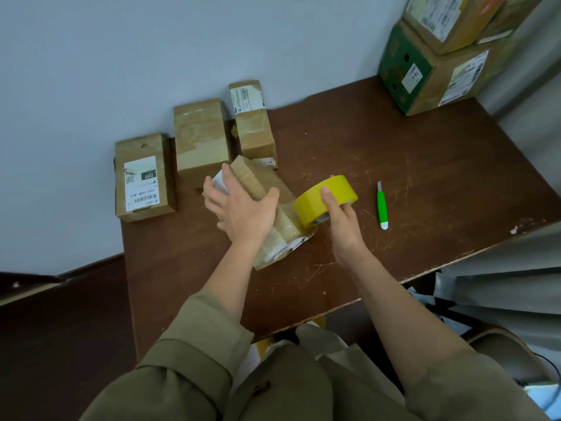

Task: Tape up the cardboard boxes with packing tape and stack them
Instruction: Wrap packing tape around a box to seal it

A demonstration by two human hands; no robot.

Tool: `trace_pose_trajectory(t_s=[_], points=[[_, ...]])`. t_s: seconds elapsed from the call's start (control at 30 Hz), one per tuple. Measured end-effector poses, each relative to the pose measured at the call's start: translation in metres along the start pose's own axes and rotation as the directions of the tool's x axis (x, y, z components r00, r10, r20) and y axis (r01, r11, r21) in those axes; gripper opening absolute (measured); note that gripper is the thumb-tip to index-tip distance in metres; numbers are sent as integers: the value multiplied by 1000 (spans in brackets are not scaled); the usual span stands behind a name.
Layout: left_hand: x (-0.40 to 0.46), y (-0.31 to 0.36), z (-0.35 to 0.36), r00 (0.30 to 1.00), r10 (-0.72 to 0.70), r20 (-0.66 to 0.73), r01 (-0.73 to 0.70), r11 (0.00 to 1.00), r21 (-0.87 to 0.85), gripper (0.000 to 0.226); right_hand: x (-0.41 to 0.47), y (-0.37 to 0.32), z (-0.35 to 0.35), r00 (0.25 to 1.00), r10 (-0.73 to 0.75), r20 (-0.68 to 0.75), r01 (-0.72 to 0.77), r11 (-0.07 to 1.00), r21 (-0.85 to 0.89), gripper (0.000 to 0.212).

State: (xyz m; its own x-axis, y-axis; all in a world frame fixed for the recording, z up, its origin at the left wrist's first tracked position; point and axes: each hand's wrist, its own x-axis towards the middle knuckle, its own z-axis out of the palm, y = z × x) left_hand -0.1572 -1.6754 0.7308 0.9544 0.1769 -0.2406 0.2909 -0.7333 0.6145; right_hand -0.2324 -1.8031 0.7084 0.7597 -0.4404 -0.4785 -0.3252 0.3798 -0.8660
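Brown worktop (394,165) under everything. Nearest, left hand (243,211) spread flat, fingers straight, pressing cardboard box (258,183) down, likely to steady it for taping. Right hand (340,220) curled round yellow tape roll (326,199), set at box's near end, strip apparently drawn onto it. Beyond, green cutter (382,208) within reach; three small boxes (202,138) by wall; stacked boxes (437,56) far right.

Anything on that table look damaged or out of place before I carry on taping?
Mostly the table itself: its brown top is scratched, and the right front edge is chipped pale. The box being taped lies askew to the three boxes along the wall, with a torn label at its near end. Nothing is spilled.
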Motion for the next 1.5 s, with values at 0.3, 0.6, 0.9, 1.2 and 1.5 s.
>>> trace_pose_trajectory(t_s=[0.3,0.6,0.9,1.2,1.5], points=[[2,-44,-8,958,-126,259,239,849,-471,91,-16,-14,16,963,-128,235,156,982,-106,77],[12,-48,1,996,-90,7,90,986,-141,69,-48,6,38,953,-65,295,131,969,-210,10],[15,-48,28,989,-145,-3,141,967,-213,88,-34,3,25,945,-165,283,238,940,-244,105],[-1,-51,23,697,-482,531,686,665,-296,92,-21,0,22,934,-201,296,272,936,-223,103],[6,-47,19,740,-281,611,614,654,-442,44,-12,-11,17,956,-139,258,195,958,-209,102]])
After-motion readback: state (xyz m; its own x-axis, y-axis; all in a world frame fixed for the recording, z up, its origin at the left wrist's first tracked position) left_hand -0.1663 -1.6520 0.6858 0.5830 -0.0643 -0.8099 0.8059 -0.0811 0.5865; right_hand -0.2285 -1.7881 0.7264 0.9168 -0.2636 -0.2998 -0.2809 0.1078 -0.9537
